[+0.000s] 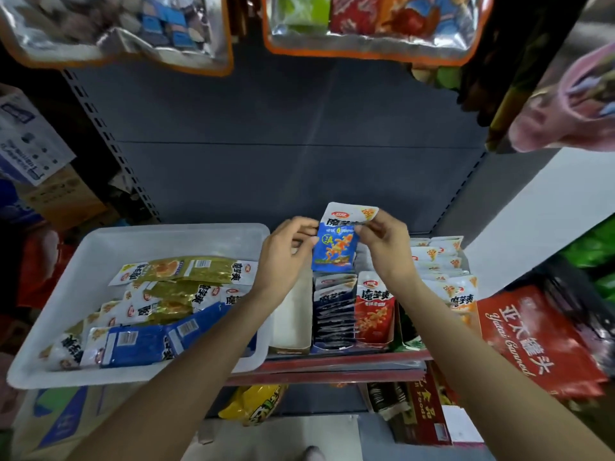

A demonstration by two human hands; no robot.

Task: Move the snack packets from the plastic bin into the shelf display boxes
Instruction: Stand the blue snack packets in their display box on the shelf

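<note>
Blue packet (336, 247) btwn both hands

I see glossy foil-plastic snack packets (173, 314); translucent matt plastic bin (100, 247); plain cardboard display boxes (289, 314); shelf back panel (283, 144) smooth matt grey metal; hanging pouches (372, 24) shiny clear film.

A bin (100, 241) is set on the shelf (332, 361) at nine o'clock, with packets (159, 307) heaped in it. Display boxes (336, 327) are ranged just beside it toward three o'clock, packets being stood upright in them. One packet (336, 247) is held above the boxes, at twelve o'clock from them, between the left hand (283, 257) and right hand (386, 247).
</note>
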